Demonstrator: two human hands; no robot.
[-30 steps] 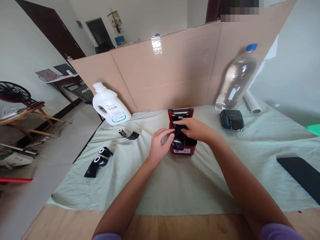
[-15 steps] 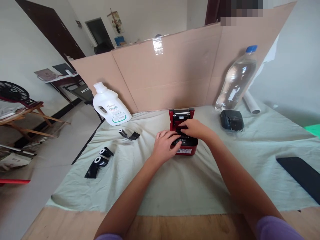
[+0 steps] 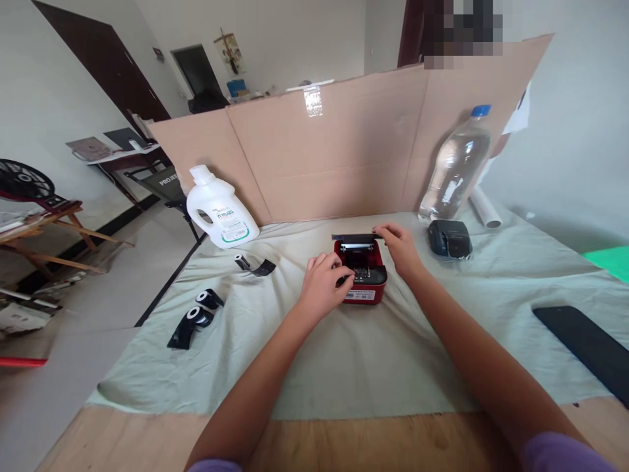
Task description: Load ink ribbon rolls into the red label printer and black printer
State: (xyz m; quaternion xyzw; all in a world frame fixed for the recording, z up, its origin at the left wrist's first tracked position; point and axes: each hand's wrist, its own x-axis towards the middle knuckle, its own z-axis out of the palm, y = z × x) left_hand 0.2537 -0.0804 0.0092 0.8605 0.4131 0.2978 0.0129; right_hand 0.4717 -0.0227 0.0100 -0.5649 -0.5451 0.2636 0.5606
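My right hand (image 3: 399,250) pinches the red plastic box's (image 3: 367,289) black lid (image 3: 358,238), twelve o'clock; left hand's (image 3: 320,282) grip unclear; lid-guiding seemingly needs steadiness.

My camera is on my head, so it looks from up above the near side of the worktop (image 3: 304,442). It faces forward and down. My arms (image 3: 255,387) come in from the bottom, and my left hand (image 3: 322,283) and right hand (image 3: 399,250) are just right of the middle. It's so close that the worktop's near edge drops out at the bottom. It sees wide too, past the left edge to the floor (image 3: 105,354) and over the cardboard (image 3: 319,164) to the back wall (image 3: 299,36).
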